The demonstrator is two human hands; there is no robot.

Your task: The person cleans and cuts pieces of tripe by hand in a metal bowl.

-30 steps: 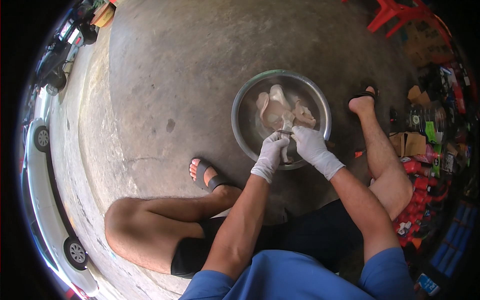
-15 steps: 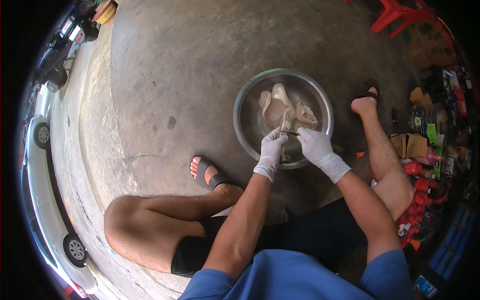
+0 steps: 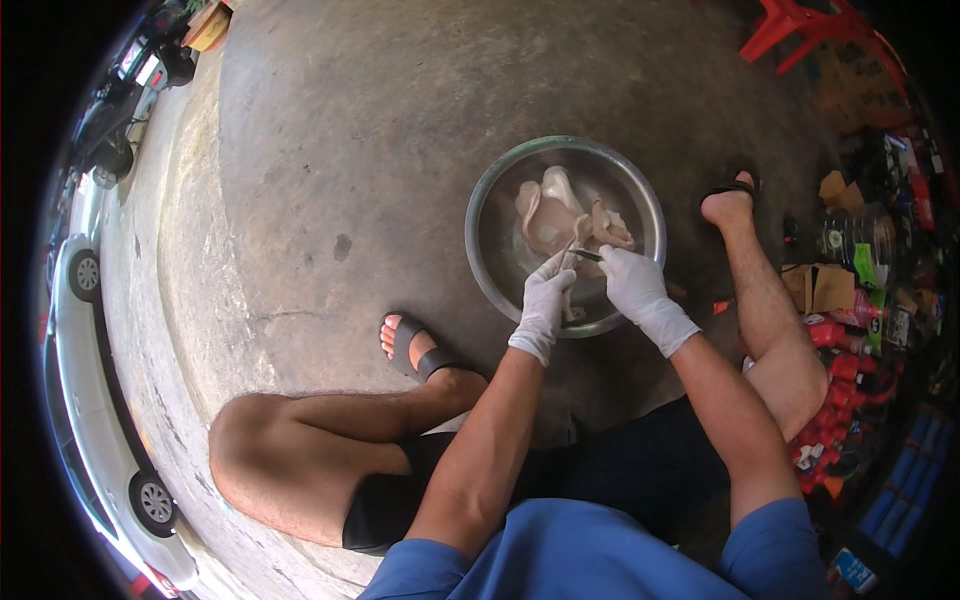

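A round metal basin [image 3: 480,245] sits on the floor between my legs. Several pale, fleshy pieces, which look like raw meat or offal [image 3: 553,218], lie in it. My left hand [image 3: 545,298], in a white glove, is closed on a pale strip of flesh [image 3: 575,242] over the near part of the basin. Also gloved, my right hand [image 3: 634,284] pinches a thin, dark metal tool [image 3: 586,254]. The tool's tip points left and touches or nearly touches the strip by my left fingertips. Whether it is a small knife or tweezers I cannot tell.
My sandalled feet [image 3: 408,343] stand on both sides of the basin. At the right lie cardboard pieces [image 3: 832,290], a clear plastic container [image 3: 862,240] and several red bottles [image 3: 845,370]. A red plastic chair [image 3: 795,32] stands far right; a white car [image 3: 95,370] is at the left.
My right hand and the tool have shifted slightly up and to the right. My left hand still grips the strip, which has moved a little; the basin has hardly moved.
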